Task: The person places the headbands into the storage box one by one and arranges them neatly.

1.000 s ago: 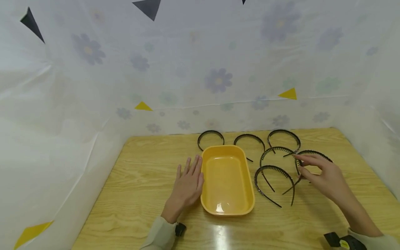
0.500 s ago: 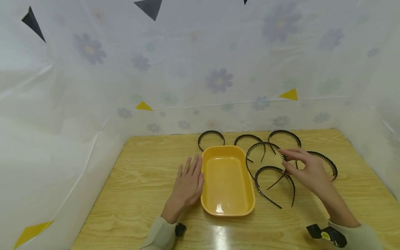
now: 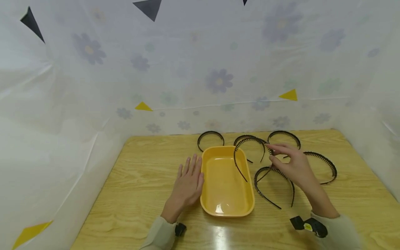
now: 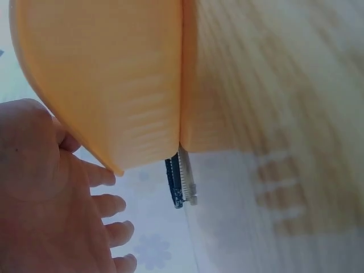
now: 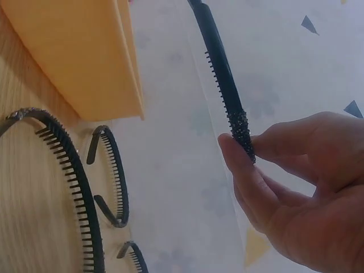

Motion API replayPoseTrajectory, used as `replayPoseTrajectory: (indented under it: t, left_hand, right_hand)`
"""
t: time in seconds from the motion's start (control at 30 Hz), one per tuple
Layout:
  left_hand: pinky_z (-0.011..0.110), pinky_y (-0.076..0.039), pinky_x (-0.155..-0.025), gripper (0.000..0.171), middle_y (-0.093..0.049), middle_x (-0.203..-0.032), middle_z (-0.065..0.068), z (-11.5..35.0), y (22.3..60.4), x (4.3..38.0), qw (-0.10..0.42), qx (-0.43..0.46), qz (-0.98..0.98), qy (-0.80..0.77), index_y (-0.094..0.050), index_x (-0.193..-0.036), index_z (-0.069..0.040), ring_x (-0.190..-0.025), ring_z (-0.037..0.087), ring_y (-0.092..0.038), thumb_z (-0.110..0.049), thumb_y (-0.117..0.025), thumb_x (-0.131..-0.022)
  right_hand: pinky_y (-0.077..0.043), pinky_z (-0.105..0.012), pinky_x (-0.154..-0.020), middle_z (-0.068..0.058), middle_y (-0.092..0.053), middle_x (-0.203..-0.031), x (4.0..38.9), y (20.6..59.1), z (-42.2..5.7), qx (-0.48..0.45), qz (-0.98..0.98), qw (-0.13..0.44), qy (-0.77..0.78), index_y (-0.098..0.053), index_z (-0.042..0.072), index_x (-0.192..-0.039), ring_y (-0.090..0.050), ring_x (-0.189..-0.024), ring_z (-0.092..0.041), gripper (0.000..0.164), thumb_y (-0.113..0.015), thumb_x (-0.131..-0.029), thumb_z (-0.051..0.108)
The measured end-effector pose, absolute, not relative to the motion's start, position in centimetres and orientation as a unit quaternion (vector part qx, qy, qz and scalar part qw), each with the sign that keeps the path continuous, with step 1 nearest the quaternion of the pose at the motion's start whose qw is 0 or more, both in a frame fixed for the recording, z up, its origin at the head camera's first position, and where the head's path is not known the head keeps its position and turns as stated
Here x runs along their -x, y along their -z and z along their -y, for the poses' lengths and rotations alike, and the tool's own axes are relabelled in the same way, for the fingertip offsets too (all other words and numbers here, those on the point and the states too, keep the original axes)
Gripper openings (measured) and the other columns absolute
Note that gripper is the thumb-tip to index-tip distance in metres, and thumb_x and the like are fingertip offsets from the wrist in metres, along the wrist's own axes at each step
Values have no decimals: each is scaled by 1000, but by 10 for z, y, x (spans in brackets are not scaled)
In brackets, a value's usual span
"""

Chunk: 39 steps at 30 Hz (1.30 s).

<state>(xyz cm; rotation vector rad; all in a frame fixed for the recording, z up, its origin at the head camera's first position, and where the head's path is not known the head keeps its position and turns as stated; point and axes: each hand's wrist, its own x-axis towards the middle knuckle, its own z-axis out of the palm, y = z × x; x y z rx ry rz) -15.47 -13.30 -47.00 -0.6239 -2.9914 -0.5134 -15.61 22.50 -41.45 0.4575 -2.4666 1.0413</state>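
My right hand (image 3: 290, 163) pinches a black toothed headband (image 5: 219, 62) between thumb and fingertips, on a stretch with glittery stones. The band is raised, and in the head view one of its ends overlaps the right part of a yellow plastic tray (image 3: 227, 213). Against the tray's left side rests my left hand (image 3: 186, 182), its fingers straight; in the left wrist view the fingertips lie by the tray's rim (image 4: 68, 128). Just below my right hand, another headband (image 3: 264, 196) lies on the table.
More black headbands lie around: one at the back left (image 3: 210, 132), one at the back right (image 3: 283, 132), another at the right (image 3: 333, 166), and one partly behind the held band. The wooden table (image 3: 134, 187) meets flower-printed white sheeting (image 3: 187, 69) at the back and sides.
My right hand has lifted the headband from among the others and carried it left to the tray's right side. The left hand and the tray stay put.
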Motion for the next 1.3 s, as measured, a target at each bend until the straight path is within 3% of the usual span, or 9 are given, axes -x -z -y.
replayPoseTrajectory:
  t: [0.3,0.37,0.6,0.73,0.9,1.13,1.3]
  left_hand:
    - [61,-10,-123,57,-12,-171,12,133,469,154,18,191,967,170,-18,-166,-10,-157,33,-5,-31,-26,-113]
    - [61,-9,-123,57,-12,-171,12,133,470,153,18,190,966,175,-18,-166,-10,-157,33,-5,-31,-26,-113]
    - [62,-10,-122,57,-12,-171,11,133,470,151,25,192,964,184,-19,-165,-9,-157,34,-8,-30,-26,-113]
    - [63,-11,-122,57,-12,-171,11,132,470,151,26,193,963,184,-20,-165,-8,-157,34,-8,-29,-26,-113]
    - [62,-11,-122,57,-13,-171,12,130,470,151,26,189,965,182,-20,-165,-9,-157,33,-7,-29,-28,-113]
    - [61,-11,-122,57,-11,-171,10,129,471,151,24,186,965,183,-18,-166,-11,-157,34,-7,-29,-27,-112]
    - [61,-10,-122,57,-12,-171,11,128,471,151,23,187,966,178,-17,-166,-12,-157,33,-6,-30,-26,-113]
  right_hand:
    - [-53,-46,-77,-14,-66,-128,167,417,-196,-173,884,172,-399,-72,6,-130,-66,-99,-29,38,-72,-93,0]
    - [-53,-43,-76,-14,-66,-126,169,420,-191,-179,883,168,-401,-72,5,-130,-67,-99,-30,38,-73,-92,-1]
    - [-54,-27,-54,-18,-66,-125,170,429,-176,-188,871,137,-432,-72,1,-126,-69,-91,-33,36,-72,-91,-5]
    - [-56,-26,-56,-18,-66,-122,171,433,-169,-195,866,121,-444,-72,-1,-126,-69,-95,-35,37,-72,-90,-8]
    - [-47,-24,-45,-20,-66,-121,172,440,-161,-203,862,118,-449,-73,-3,-124,-67,-95,-34,36,-71,-89,-10]
    - [-47,-25,-53,-21,-67,-118,176,445,-151,-214,880,110,-410,-73,-2,-124,-70,-91,-31,37,-73,-88,-9]
    - [-42,-25,-49,-19,-66,-118,178,443,-146,-211,890,84,-396,-72,-2,-127,-69,-95,-33,38,-71,-89,-9]
